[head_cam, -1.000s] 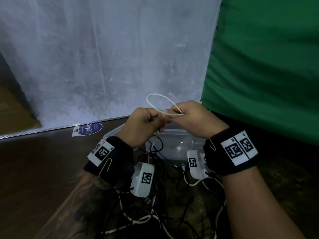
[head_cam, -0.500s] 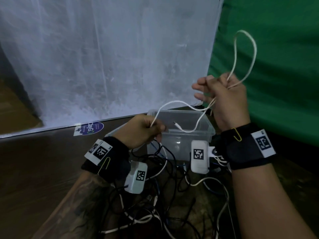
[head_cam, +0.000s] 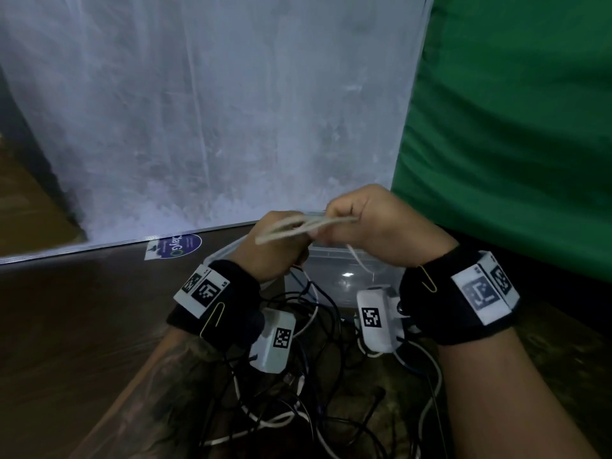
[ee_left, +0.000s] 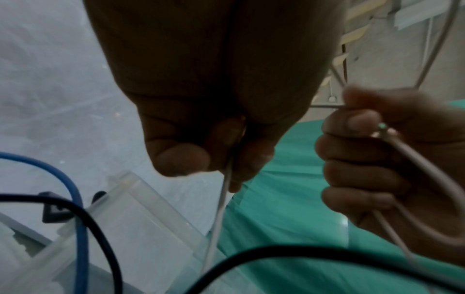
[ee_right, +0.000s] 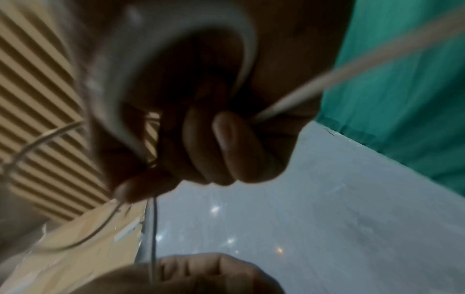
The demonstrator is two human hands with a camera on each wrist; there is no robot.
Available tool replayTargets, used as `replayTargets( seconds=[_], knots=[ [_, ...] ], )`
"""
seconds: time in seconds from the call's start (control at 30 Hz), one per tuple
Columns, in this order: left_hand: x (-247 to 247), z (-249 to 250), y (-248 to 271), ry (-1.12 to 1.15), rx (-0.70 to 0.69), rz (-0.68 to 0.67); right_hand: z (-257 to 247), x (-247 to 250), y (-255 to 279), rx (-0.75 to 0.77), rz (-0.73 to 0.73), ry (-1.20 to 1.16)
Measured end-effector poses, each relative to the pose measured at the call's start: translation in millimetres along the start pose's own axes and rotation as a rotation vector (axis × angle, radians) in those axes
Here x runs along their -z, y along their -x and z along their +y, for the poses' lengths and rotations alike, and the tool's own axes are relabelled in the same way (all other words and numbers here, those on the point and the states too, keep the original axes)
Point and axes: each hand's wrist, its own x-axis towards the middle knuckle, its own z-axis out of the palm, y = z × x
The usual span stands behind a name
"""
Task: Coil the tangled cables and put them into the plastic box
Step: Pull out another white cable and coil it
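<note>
Both hands hold a thin white cable [head_cam: 299, 226] in the air above the clear plastic box [head_cam: 334, 276]. My left hand [head_cam: 281, 246] pinches one strand, which hangs down from its fingers [ee_left: 226, 159]. My right hand [head_cam: 361, 220] grips the folded loops of the same white cable [ee_left: 412, 165], its fingers curled round them [ee_right: 226, 147]. The loops blur between the two hands. A tangle of black, white and blue cables [head_cam: 308, 385] lies on the dark floor below my wrists, in front of the box.
A white plastic sheet [head_cam: 215, 111] hangs behind the box and a green cloth [head_cam: 513, 127] covers the right side. A round blue sticker [head_cam: 175, 246] lies on the floor at the sheet's foot. Black and blue cables [ee_left: 80, 218] pass beside the box wall.
My right hand, raised high to the right with a long loop half a second ago, has come back down to the left hand. The white cable is now folded into short loops between them.
</note>
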Motion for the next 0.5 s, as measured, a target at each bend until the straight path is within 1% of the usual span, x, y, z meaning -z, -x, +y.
replayTargets(
  seconds=[0.03, 0.07, 0.1, 0.13, 0.2, 0.23, 0.27, 0.3, 0.33, 0.37, 0.4, 0.43, 0.47, 0.5],
  knots=[
    [-1.1, -1.0, -1.3, 0.034, 0.007, 0.022, 1.9, 0.4, -1.4, 0.002, 0.114, -0.059],
    [-2.5, -1.8, -2.1, 0.07, 0.008, 0.019, 2.9, 1.7, -3.2, -0.004, 0.243, -0.168],
    [-3.5, -3.7, -1.8, 0.096, 0.011, -0.009, 2.4, 4.1, -5.2, -0.014, 0.36, -0.34],
    [-3.6, -5.9, -0.5, 0.098, 0.022, -0.05, 2.6, 8.3, -7.4, -0.023, 0.443, -0.571],
    [-1.6, -14.5, 1.1, 0.045, 0.034, -0.139, 3.6, 17.2, -8.7, -0.002, 0.496, -1.027],
    [-0.3, -19.8, 1.2, 0.008, 0.037, -0.174, 5.7, 20.3, -8.9, 0.015, 0.505, -1.17],
    [0.8, -23.8, 0.8, -0.021, 0.04, -0.191, 8.4, 21.9, -8.8, 0.018, 0.523, -1.234],
    [1.2, -26.1, 0.4, -0.037, 0.042, -0.187, 12.2, 22.4, -9.3, 0.009, 0.553, -1.212],
    [0.3, -26.3, -0.2, -0.036, 0.036, -0.159, 16.5, 22.6, -9.2, -0.012, 0.587, -1.088],
    [-0.7, -25.2, -0.7, -0.017, 0.021, -0.12, 20.2, 21.2, -8.3, -0.032, 0.603, -0.876],
    [-1.5, -22.6, -1.5, -0.001, -0.007, -0.079, 22.3, 19.0, -6.5, -0.048, 0.577, -0.606],
    [-2.1, -20.0, -2.3, 0.003, -0.039, -0.045, 22.3, 15.8, -4.8, -0.056, 0.498, -0.348],
    [-2.5, -16.7, -3.1, 0.0, -0.068, -0.025, 22.7, 11.9, -3.2, -0.059, 0.38, -0.143],
    [-2.5, -13.2, -3.5, -0.002, -0.1, -0.012, 23.9, 7.4, -2.4, -0.056, 0.25, -0.012]
  ],
)
